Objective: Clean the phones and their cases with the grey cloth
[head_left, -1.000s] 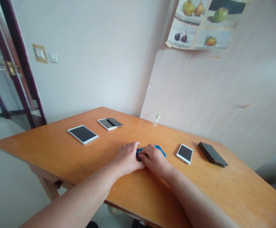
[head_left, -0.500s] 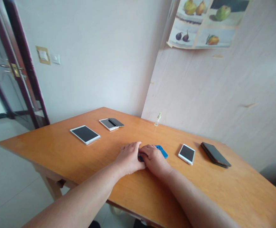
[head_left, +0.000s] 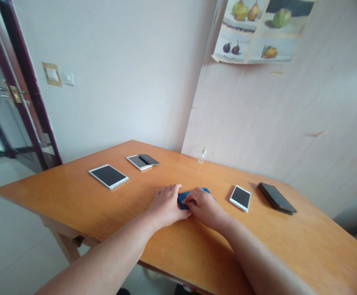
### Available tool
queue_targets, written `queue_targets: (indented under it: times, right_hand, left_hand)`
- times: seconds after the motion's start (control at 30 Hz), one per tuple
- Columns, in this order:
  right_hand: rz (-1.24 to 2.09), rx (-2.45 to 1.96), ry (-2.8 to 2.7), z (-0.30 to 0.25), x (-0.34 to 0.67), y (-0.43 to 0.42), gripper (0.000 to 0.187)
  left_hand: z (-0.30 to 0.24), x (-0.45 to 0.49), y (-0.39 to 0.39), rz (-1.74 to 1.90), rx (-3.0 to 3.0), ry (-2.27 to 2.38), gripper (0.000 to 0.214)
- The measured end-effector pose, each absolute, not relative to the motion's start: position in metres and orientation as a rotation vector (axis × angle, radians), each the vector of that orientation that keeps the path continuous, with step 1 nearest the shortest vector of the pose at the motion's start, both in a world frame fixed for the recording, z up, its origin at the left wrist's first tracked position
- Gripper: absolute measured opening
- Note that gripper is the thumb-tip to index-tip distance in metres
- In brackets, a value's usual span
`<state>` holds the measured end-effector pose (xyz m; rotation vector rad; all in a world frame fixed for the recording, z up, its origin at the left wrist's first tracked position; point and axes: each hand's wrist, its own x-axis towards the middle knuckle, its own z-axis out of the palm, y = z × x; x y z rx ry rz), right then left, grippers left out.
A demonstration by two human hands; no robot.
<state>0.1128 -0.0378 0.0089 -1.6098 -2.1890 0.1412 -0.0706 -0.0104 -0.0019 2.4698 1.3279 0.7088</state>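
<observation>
A blue phone with a camera bump at its far right end lies face down on the wooden table, partly hidden by both hands. My left hand grips its left end, thumb on the near side and fingers on the far side. Over the phone's back is my right hand, fingers pinched on a small whitish piece, perhaps a cloth or wipe; most of it is hidden by the fingers.
A white tablet and another with a folded dark cover lie at left. Right of my hands are a small white tablet and a dark folded case. A clear pump bottle stands at the back by the wall.
My right hand's fingers have drawn in and lifted slightly, uncovering more of the phone's left part and the whitish piece. My left hand keeps its hold. The view has shifted slightly.
</observation>
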Motion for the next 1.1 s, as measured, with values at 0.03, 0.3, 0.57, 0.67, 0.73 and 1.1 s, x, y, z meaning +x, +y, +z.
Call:
queue_targets:
  times: [0.03,0.3,0.57,0.67,0.73,1.1]
  right_hand:
    - [0.135,-1.642,-2.187,0.011,0.116,-0.037,0.015]
    - [-0.002,-2.108,-1.893,0.023,0.155,-0.037,0.012]
    - [0.275,-1.896,-2.094,0.031,0.136,-0.046,0.008]
    - [0.174,-2.123,-1.889,0.033,0.165,-0.040,0.007]
    - [0.162,-2.160,-1.844,0.032,0.171,-0.040,0.007]
    - [0.246,-2.042,-1.969,0.029,0.144,-0.043,0.012]
  left_hand:
    - [-0.001,-0.071,-0.011,0.707,2.468,1.331,0.085]
    - [0.000,-0.072,-0.011,0.687,2.447,1.329,0.081]
    - [-0.001,-0.074,-0.009,0.708,2.461,1.308,0.075]
    - [0.002,-0.074,-0.010,0.691,2.453,1.304,0.074]
    - [0.003,-0.074,-0.011,0.675,2.450,1.308,0.073]
    - [0.002,-0.075,-0.009,0.668,2.456,1.309,0.071]
